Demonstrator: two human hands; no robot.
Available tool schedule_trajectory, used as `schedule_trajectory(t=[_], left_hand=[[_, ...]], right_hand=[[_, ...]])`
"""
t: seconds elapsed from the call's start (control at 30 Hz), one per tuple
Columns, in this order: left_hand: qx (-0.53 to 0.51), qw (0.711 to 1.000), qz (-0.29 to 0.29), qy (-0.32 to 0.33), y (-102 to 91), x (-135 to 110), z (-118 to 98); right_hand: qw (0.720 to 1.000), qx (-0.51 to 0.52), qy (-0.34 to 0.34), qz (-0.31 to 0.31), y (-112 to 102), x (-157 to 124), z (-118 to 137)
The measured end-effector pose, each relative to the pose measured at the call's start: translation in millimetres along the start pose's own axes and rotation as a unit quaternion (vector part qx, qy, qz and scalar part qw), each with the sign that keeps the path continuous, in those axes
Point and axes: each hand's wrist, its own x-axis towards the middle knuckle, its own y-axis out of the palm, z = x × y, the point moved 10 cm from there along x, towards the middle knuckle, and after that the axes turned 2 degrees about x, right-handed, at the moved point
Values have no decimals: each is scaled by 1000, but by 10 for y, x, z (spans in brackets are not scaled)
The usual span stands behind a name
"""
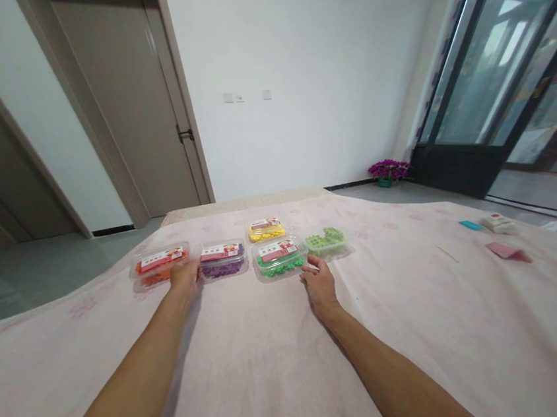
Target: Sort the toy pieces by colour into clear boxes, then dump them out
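Observation:
Several clear plastic boxes of small coloured pieces sit in a cluster on the pink cloth [274, 355]. My left hand [185, 275] is curled against the near right corner of the orange box [159, 266], between it and the purple box [223, 259]. My right hand [319, 282] lies flat on the cloth with fingers spread, fingertips just short of the green box [278, 258]. A yellow box [265, 229] sits behind the green one. To the right stands an open tray with light green pieces [328, 242].
At the right edge of the cloth lie a blue card [471, 225], a small white pack [498, 222] and a folded pink card [508, 251]. A door [133, 111] and a white wall stand behind. Purple flowers [388, 171] sit by the glass doors [503, 72].

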Motion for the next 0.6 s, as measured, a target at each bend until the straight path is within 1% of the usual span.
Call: schedule_trajectory(t=[0.13,0.33,0.53,0.57,0.6], left_hand=[[-36,998,32,-35,-78,-263,86],[-83,992,75,-52,-91,-604,144],[-84,986,125,-75,-63,-803,219],[-71,985,135,-75,-80,-805,231],[-42,988,131,-64,-142,-776,223]], right_hand=[[1000,-15,-15,1,-5,22,-9],[1000,-20,-17,9,-1,32,-27],[999,-32,-26,14,-13,62,-55],[999,-33,-26,14,-16,68,-63],[999,-31,-26,14,-20,73,-69]])
